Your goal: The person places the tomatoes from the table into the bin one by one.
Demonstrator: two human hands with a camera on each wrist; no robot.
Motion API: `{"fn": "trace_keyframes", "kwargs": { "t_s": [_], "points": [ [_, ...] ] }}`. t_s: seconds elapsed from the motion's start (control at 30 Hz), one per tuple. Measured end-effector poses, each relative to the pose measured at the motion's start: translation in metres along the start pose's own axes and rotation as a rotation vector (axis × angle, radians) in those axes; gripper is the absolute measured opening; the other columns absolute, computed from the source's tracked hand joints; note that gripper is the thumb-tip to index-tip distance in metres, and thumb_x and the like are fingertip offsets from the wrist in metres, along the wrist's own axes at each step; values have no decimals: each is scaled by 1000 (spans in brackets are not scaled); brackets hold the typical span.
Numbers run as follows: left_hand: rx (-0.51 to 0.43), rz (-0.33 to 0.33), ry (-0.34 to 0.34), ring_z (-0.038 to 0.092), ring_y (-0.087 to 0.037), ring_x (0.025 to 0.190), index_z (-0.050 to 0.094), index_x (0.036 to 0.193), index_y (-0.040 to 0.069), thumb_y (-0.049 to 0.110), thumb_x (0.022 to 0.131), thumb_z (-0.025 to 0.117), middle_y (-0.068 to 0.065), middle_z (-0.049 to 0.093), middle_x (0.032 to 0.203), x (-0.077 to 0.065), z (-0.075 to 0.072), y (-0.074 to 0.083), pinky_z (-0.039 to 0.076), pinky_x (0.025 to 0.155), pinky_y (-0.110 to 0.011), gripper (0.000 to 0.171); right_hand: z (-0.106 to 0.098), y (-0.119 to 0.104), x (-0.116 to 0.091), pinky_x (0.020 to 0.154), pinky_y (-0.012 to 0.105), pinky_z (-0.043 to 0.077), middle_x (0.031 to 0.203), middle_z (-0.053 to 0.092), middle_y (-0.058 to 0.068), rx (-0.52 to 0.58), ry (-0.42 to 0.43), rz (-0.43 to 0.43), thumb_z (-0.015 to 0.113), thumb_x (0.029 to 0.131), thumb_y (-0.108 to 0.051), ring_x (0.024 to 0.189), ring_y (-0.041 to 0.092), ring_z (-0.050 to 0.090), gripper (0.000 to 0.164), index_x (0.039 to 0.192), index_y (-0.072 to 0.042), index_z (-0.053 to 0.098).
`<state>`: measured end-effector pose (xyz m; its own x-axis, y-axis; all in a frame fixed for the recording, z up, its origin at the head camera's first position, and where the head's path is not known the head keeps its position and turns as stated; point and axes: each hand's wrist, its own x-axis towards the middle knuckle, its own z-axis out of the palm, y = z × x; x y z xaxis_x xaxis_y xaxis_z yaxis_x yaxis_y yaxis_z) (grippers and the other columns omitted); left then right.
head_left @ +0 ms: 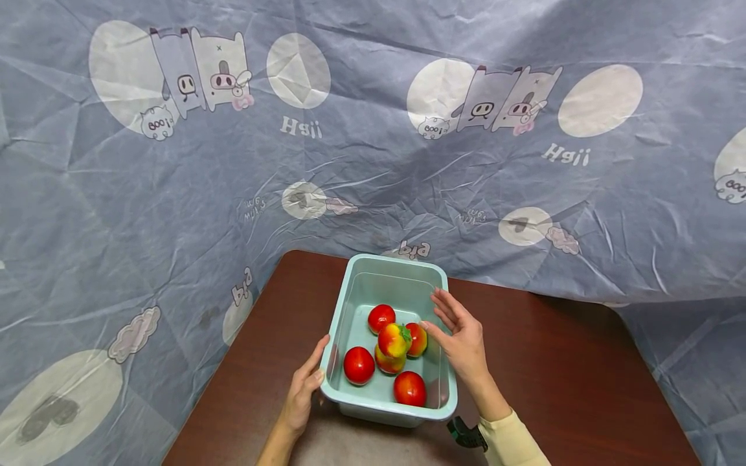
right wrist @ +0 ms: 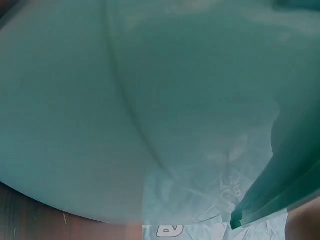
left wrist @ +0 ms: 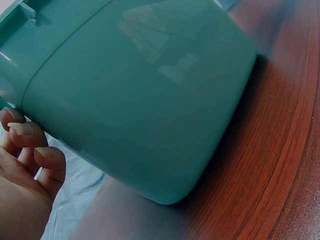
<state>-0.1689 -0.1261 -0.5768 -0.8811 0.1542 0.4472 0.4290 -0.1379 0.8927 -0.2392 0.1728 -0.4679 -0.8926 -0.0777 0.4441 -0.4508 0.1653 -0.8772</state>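
A pale blue-green plastic bin [head_left: 393, 414] stands on the table with several round, shiny fruits in it. Some are plain red, like the red fruit [head_left: 358, 366] at the left and another red fruit [head_left: 410, 388] near the front. A red-and-yellow fruit [head_left: 392, 340] with a green leaf lies over a yellowish fruit [head_left: 389, 362], beside a second red-and-yellow fruit [head_left: 417, 340]. My left hand [head_left: 302, 395] holds the bin's left rim, its fingers curled below the edge in the left wrist view. Over the right rim, my right hand [head_left: 463, 340] has its fingers extended and thumb apart, holding nothing.
The dark reddish-brown table [head_left: 553, 362] extends to both sides of the bin. A grey-blue cloth [head_left: 361, 155] printed with cartoon figures hangs behind and to the left. A black band [head_left: 466, 432] is at my right wrist, by the cream sleeve [head_left: 513, 440].
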Motion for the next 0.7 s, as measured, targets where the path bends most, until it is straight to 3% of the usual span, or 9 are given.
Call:
{"fn": "trace_keyframes", "kwargs": {
  "t_s": [0.2,0.27,0.47,0.53,0.6,0.7],
  "points": [
    [-11,-15,-6,48,-10,118,29,153,5,9,98,33,-30,30,151,0,-1,1,40,52,-36,55,1,-18,-4,96,31,48,136,54,25,-6,15,36,74,79,5,120,13,61,63,137,11,48],
    [-11,-22,-4,49,-14,118,29,153,6,9,98,33,-29,30,152,0,-1,1,40,50,-36,55,0,-12,-4,96,29,49,135,57,23,5,39,44,74,81,3,118,8,62,60,136,8,50],
    [-12,-16,-6,48,-17,116,29,152,5,9,98,33,-33,30,150,0,0,2,41,51,-33,55,-5,12,-6,92,21,50,131,61,18,9,98,70,73,84,-4,114,6,63,50,132,-3,59],
    [-11,-12,-5,47,-16,119,29,152,4,9,98,34,-30,29,152,0,0,2,45,61,-28,55,-6,12,-6,91,19,50,131,61,21,3,100,87,72,86,-5,113,4,64,48,131,-3,59],
    [-13,-8,-3,45,-15,122,29,152,4,8,98,34,-24,30,154,-1,1,3,46,67,-24,55,-7,10,-7,90,16,50,131,60,23,-3,100,109,70,87,-5,110,1,63,45,131,-1,59],
    [-16,-9,-5,49,-13,118,29,152,4,8,98,34,-9,40,152,-1,1,4,46,65,-25,55,-7,0,-8,88,12,49,131,59,26,-18,105,131,67,89,-3,107,-4,63,43,129,5,58]
  ]
}}
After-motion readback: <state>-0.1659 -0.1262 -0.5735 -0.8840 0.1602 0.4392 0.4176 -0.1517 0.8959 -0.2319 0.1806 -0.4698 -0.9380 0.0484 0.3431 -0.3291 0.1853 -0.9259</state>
